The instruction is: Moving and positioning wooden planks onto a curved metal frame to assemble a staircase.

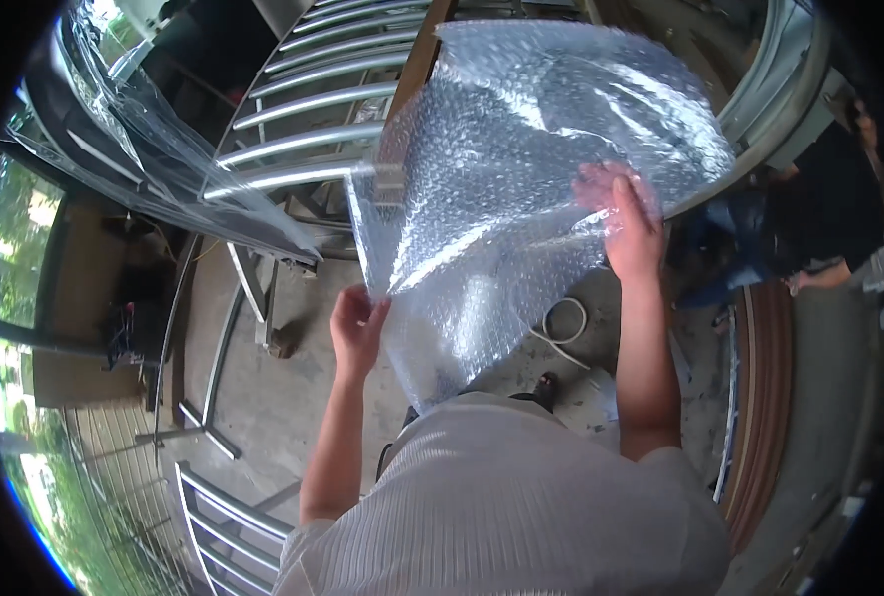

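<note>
A large sheet of clear bubble wrap (pixel 521 169) spreads in front of me, its lower corner hanging close to my shirt. My left hand (pixel 355 333) pinches the sheet's left edge between thumb and fingers. On the other side, my right hand (pixel 635 233) holds the right edge; its thumb shows in front, while the fingers lie behind the wrap and show blurred through it. The far part of the sheet is raised and creased, and it covers part of a brown beam (pixel 419 68).
Curved metal bars (pixel 313 104) stand beyond the sheet at left, near hanging clear plastic film (pixel 134 149). A pale hose (pixel 567 338) lies coiled on the concrete floor (pixel 293 382). Long brown boards (pixel 763 387) run along the right, where another person (pixel 819 214) is. More metal bars (pixel 233 517) are lower left.
</note>
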Action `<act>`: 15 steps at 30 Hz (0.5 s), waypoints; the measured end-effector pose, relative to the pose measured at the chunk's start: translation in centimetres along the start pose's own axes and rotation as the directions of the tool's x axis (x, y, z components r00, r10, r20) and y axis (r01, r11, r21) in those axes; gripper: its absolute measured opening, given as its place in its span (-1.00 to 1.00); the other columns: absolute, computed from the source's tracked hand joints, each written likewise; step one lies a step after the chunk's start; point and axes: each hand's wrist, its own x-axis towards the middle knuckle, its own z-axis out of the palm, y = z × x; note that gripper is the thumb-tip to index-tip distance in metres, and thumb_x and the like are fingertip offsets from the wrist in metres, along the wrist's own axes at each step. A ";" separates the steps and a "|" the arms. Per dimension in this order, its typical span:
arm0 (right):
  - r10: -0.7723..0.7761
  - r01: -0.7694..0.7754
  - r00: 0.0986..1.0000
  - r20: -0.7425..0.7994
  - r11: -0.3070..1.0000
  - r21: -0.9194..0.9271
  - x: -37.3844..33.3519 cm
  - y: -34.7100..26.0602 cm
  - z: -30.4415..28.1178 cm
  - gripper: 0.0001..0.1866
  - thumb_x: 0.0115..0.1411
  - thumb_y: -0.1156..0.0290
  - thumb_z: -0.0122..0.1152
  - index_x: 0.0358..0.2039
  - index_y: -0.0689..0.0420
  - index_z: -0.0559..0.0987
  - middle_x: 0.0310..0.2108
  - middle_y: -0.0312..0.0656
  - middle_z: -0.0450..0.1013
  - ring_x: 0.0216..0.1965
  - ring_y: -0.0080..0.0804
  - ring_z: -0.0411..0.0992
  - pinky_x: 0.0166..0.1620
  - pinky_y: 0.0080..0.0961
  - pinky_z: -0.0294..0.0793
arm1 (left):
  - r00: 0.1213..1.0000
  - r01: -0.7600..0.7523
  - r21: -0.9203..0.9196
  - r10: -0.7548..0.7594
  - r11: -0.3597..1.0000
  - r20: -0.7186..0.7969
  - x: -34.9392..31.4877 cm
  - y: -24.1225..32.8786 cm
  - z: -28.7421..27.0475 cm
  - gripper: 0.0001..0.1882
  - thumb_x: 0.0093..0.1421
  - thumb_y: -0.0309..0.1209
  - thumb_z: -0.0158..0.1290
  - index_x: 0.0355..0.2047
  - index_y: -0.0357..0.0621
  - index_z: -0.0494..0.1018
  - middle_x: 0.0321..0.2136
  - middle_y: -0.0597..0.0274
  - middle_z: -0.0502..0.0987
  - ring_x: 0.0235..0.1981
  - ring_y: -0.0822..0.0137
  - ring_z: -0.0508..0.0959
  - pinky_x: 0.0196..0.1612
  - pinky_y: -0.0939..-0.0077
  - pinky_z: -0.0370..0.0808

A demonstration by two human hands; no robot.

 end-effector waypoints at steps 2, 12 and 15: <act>-0.060 0.053 0.997 -0.045 0.990 -0.134 0.0 0.6 3.5 -0.63 0.58 0.37 0.04 0.24 0.34 0.50 0.10 0.14 0.61 0.02 -0.02 0.66 0.16 -0.08 0.65 | 0.997 0.023 0.159 -0.034 0.987 0.063 1.4 -1.0 -0.8 -0.72 0.29 -0.39 0.38 -0.09 -0.24 0.59 -0.44 0.38 0.57 -0.41 0.54 0.50 -0.28 0.52 0.49; -0.124 0.165 0.934 0.336 0.982 -0.097 1.0 -0.2 14.5 -0.66 0.46 0.61 0.14 0.21 0.22 0.63 0.05 -0.02 0.67 0.05 -0.19 0.67 0.13 -0.28 0.70 | 0.768 0.478 -0.209 -0.290 0.853 0.571 4.1 -4.9 -1.1 -0.24 0.56 0.16 -0.09 0.43 -0.25 0.30 0.01 -0.05 0.70 -0.02 0.17 0.71 0.06 0.31 0.58; -0.025 0.252 0.857 0.514 0.891 -0.378 -0.9 -1.1 17.2 -0.64 0.43 0.51 0.29 0.21 0.08 0.67 0.09 -0.14 0.68 0.11 -0.32 0.65 0.19 -0.33 0.65 | 0.697 0.594 -0.423 -0.176 0.684 0.695 3.7 -7.5 1.3 -0.19 0.55 0.21 -0.14 0.49 -0.20 0.22 0.24 -0.05 0.57 0.19 0.08 0.62 0.25 0.18 0.54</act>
